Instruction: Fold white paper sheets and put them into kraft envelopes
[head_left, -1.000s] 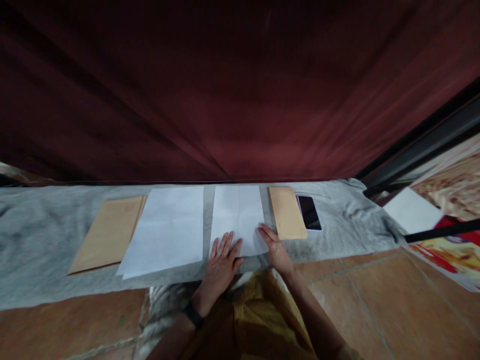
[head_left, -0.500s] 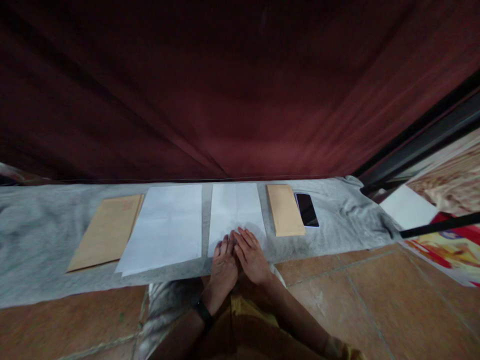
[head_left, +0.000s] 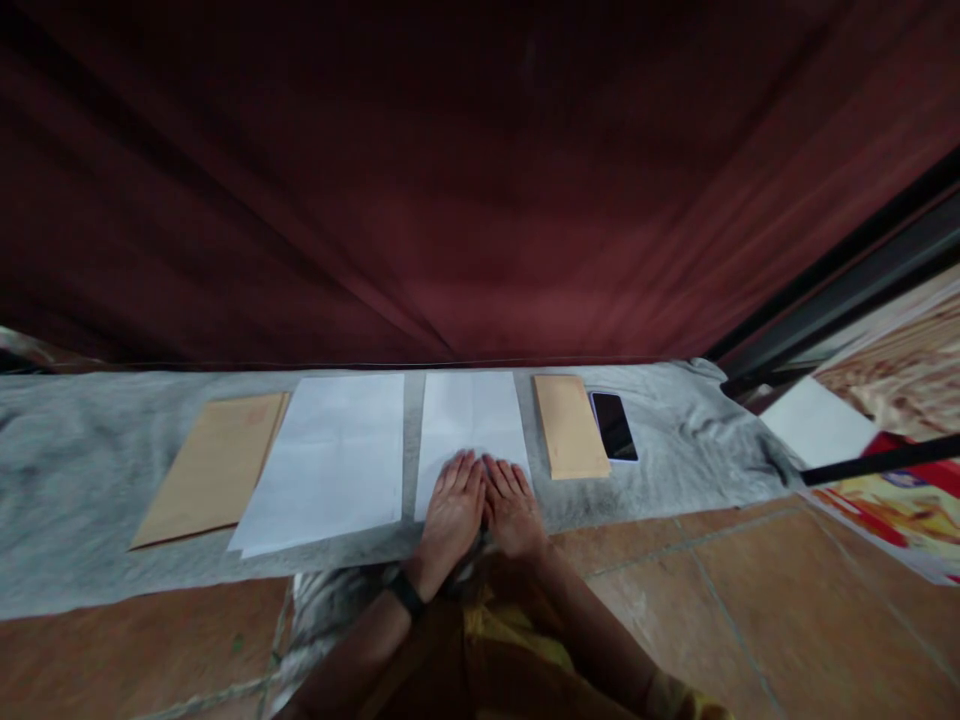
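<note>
A white sheet of paper (head_left: pixel 471 412), with a faint crease down its middle, lies on the grey cloth. On its near part rests my left hand (head_left: pixel 454 505), palm down, fingers stretched out and a dark band at the wrist. Close beside it, my right hand (head_left: pixel 514 505) also lies flat on the paper's near right part. Both hands cover the sheet's near edge. Left of it is a stack of larger white sheets (head_left: pixel 337 460). Small brown envelopes (head_left: pixel 573 430) sit to the right of the creased sheet.
Large brown envelopes (head_left: pixel 206 465) lie at the far left on the grey cloth (head_left: pixel 60 480). A phone (head_left: pixel 615 427) lies beside the small envelopes. Behind hangs a dark red cloth (head_left: pixel 480 220). Black bars (head_left: pixel 840 290) and a colourful printed package (head_left: pixel 900 510) are at the right.
My left hand has shifted forward on the paper with its fingers straighter. My right hand has turned and slid slightly right, so the fingertips now lie level.
</note>
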